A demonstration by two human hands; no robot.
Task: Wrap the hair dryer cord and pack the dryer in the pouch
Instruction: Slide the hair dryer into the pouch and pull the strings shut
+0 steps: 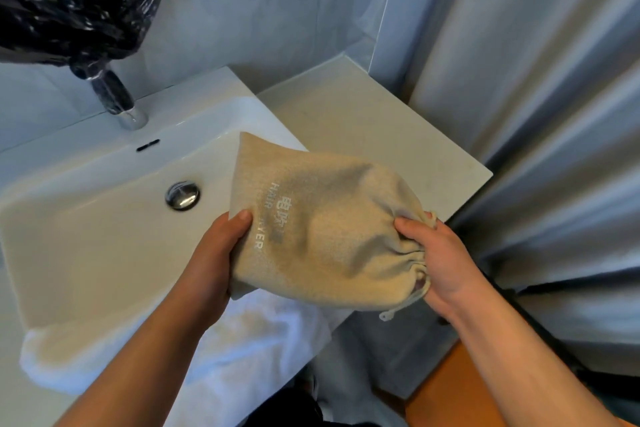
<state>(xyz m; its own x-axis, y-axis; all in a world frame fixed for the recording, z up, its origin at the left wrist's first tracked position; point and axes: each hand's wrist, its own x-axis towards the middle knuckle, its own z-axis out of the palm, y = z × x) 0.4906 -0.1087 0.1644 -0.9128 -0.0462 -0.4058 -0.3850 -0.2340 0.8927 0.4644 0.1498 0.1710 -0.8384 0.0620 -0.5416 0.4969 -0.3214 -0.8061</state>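
Hanging across the top left, a crumpled black plastic bag (69, 0) is draping down over the faucet (119, 100), leaving only its shiny base showing. Below it a white sink (86, 236) is filling the left half of the view, with a chrome drain plug (182, 195) sitting in the basin and a dark overflow slot (148, 145) showing on the back wall. A white towel (242, 333) is lying over the sink's near rim, just under the hands. To the right of the sink a pale desk (363, 128) is running back to the wall, and a grey curtain (554, 114) is hanging in folds beside it.

The pouch (322, 236), beige cloth printed with "HAIR DRYER", is being held in the air over the sink's right edge and the towel, bulging with whatever is inside; the contents are hidden. Nothing is standing between the pouch and the desk.

The left hand (214, 253) is closing its grip on the pouch's closed end, thumb lying on the printed face and fingers tucked underneath. The right hand (440, 263) is gripping the gathered mouth, thumb pressing on top of the puckered cloth and fingers curling round behind it. A loose end of the drawstring (401, 307) is dangling below that hand.
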